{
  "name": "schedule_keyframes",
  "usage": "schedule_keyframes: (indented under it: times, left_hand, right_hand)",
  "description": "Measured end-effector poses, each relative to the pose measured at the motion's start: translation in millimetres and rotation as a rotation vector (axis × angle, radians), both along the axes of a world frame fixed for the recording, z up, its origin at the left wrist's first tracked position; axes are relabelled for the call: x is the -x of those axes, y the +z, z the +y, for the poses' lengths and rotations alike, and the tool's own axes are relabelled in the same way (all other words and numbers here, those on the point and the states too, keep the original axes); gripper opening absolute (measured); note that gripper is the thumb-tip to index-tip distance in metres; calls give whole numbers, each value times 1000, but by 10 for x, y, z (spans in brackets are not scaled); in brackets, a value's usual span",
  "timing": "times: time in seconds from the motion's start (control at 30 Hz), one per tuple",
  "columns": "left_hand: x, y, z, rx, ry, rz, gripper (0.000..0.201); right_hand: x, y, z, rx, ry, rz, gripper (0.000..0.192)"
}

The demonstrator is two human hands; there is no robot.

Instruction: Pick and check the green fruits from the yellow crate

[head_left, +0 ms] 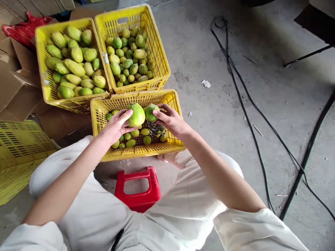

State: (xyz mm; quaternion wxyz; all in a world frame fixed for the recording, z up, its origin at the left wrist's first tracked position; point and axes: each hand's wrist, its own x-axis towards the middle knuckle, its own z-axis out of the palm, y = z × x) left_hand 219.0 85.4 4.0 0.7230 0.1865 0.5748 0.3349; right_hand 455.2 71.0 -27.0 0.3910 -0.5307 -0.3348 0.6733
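I watch through one camera on the wearer's head, facing forward and steeply down: white trousers [94, 209] nearest at the bottom, the left hand [117, 124] and right hand [171, 121] mid-frame, concrete floor [193, 42] beyond and rightward.

Wears plain white top [259, 232], cut loose, sleeves [36, 238] down to about elbows, soft creases near hems. Bare from there on: forearms [222, 169], left hand [116, 126], right hand [171, 122]. Also wears off-white trousers [91, 205], roomy cut, wrinkled at crotch, glare washing out right inner thigh. Narrow black strip [117, 240] at waist front; cord or strap, can't tell. Bit of foot [174, 159] visible by right trouser leg, small shiny detail on it; footwear type unclear.
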Motion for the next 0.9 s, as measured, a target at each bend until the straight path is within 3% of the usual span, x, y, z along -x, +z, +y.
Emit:
schedule_keyframes:
  times: [0.27, 0.57, 0.73, 0.9]
  left_hand:
    - [-8, -114, 16, 28, 42, 66, 31]
    - [11, -30, 4, -34, -50, 87, 29]
    - [3, -3, -15, -33, -100, 77, 34]
    - [20, -74, 4, 2, -33, 99, 33]
  right_hand:
    - [2, 52, 25, -22, 23, 38, 74]
    - [-2, 45, 16, 24, 22, 99, 63]
    - [25, 15, -2, 43, 14, 59, 72]
    - [24, -3, -6, 41, 32, 73, 76]
